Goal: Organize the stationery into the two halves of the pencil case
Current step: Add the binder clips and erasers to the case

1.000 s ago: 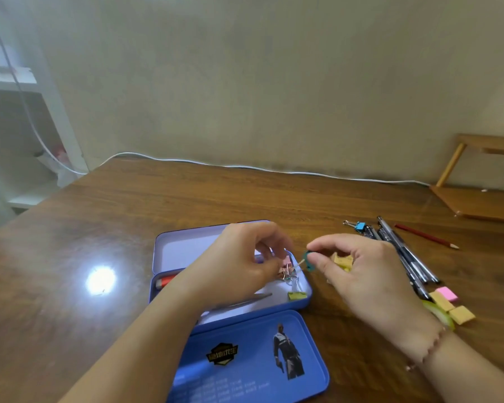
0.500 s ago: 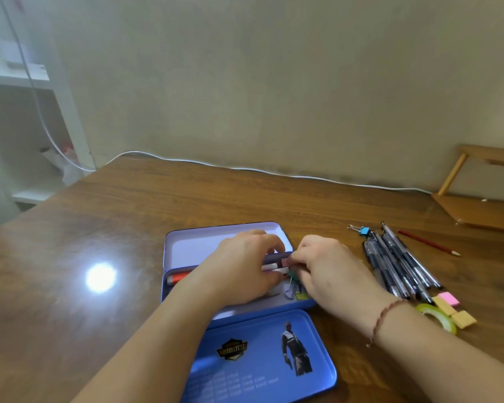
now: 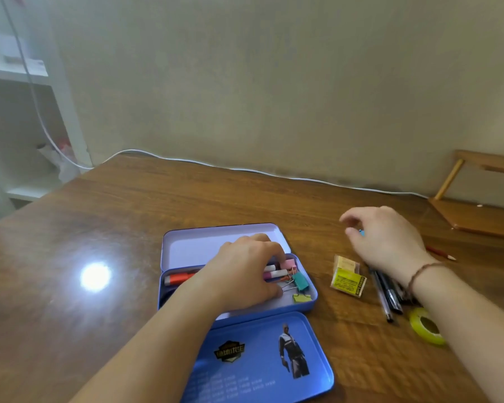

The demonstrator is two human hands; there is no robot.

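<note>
My left hand [image 3: 245,266] rests inside the pencil case [image 3: 236,286], fingers curled onto the pink clip [image 3: 289,263] at its 2 o'clock corner; whether that grip pinches it, I cannot tell. My right hand [image 3: 387,239], grip released, hovers over the pens [image 3: 389,295] on the desk [image 3: 99,228], at 3 o'clock of the case.

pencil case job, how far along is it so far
Done: binder clips and markers lie in the blue tin pencil case. In hand: the left hand rests on those contents; the right hand reaches over a blue clip. Left on the table: dark pens, yellow-wrapped eraser, yellow-green tape roll, red pencil.
</note>
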